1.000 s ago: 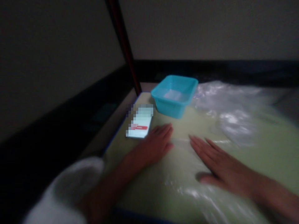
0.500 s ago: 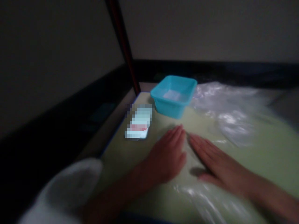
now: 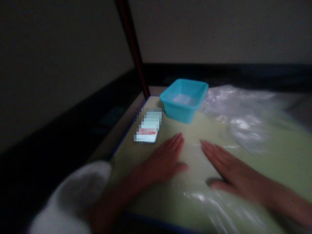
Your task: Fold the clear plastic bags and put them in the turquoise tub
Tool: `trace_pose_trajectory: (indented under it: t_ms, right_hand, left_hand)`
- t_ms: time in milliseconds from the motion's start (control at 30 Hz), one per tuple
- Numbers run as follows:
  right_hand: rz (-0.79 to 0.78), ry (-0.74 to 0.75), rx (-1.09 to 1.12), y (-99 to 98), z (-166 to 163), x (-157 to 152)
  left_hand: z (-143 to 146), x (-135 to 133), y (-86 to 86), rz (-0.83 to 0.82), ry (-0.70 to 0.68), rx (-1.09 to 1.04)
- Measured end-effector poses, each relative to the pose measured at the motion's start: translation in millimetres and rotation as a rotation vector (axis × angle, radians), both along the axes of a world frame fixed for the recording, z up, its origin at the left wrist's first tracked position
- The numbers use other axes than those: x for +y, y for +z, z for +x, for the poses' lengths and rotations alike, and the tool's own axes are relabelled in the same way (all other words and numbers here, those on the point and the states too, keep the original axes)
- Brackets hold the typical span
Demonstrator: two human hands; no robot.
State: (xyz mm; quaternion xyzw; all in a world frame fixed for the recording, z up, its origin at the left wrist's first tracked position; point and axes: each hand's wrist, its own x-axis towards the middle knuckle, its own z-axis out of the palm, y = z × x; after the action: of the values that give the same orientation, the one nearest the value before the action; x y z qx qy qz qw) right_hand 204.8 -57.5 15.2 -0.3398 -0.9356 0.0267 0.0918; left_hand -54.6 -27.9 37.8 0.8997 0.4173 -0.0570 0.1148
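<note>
My left hand (image 3: 168, 157) lies flat with its thumb spread out, near the left edge of a sheet of clear plastic (image 3: 214, 208). To the right, my right hand (image 3: 224, 169) is stretched out over the same plastic, fingers straight and thumb apart. Neither hand holds anything. Between them the plastic lies on the pale yellow-green tabletop (image 3: 136, 162). It looks smooth there and is wrinkled and shiny nearer to me. Motion and dim light blur the fingers a little.
A turquoise plastic basin (image 3: 179, 112) stands at the back with something whitish in it. Left of it lies a lit, pixelated phone (image 3: 149, 126). Crumpled clear plastic (image 3: 246, 120) spreads at the back right. Something white and rounded (image 3: 75, 195) is at the lower left.
My left hand has moved left, away from my right hand, and its thumb has spread out. The gap between the hands is wider. My right hand has barely shifted.
</note>
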Motion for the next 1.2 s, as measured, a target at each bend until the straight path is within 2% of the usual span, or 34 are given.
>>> trace_pose_trajectory:
  t_ms: [100, 233, 367, 567, 833, 933, 1100, 1200]
  right_hand:
    - [-0.062, -0.006, 0.027, 11.3, 11.1, 2.3]
    - [-0.193, -0.116, -0.016, 31.0, 35.6, 3.0]
    - [-0.221, -0.224, -0.040, 33.1, 48.7, 7.7]
    - [-0.075, -0.225, 0.017, 18.0, 46.4, 31.4]
    - [-0.196, -0.157, 0.019, 44.7, 46.7, 13.3]
    - [-0.177, -0.171, 0.024, 39.1, 43.4, 18.1]
    - [-0.096, -0.208, 0.029, 17.7, 45.7, 42.4]
    - [-0.070, -0.198, 0.050, 16.8, 48.6, 51.1]
  left_hand:
    - [-2.1, 3.0, -2.0, 0.008, -0.010, 0.012]
    - [-3.2, 5.4, -6.7, 0.036, -0.011, 0.002]
    - [-5.1, 6.3, -7.4, 0.039, -0.012, -0.015]
    - [-6.6, 6.4, -7.3, 0.075, -0.005, -0.062]
    - [-3.2, 4.2, 1.0, 0.066, -0.088, -0.110]
    - [-3.2, 5.2, -2.6, 0.072, -0.064, -0.099]
    - [-3.9, 11.2, -14.5, 0.098, -0.052, -0.115]
    - [-5.5, 15.3, -16.8, 0.095, -0.039, -0.109]
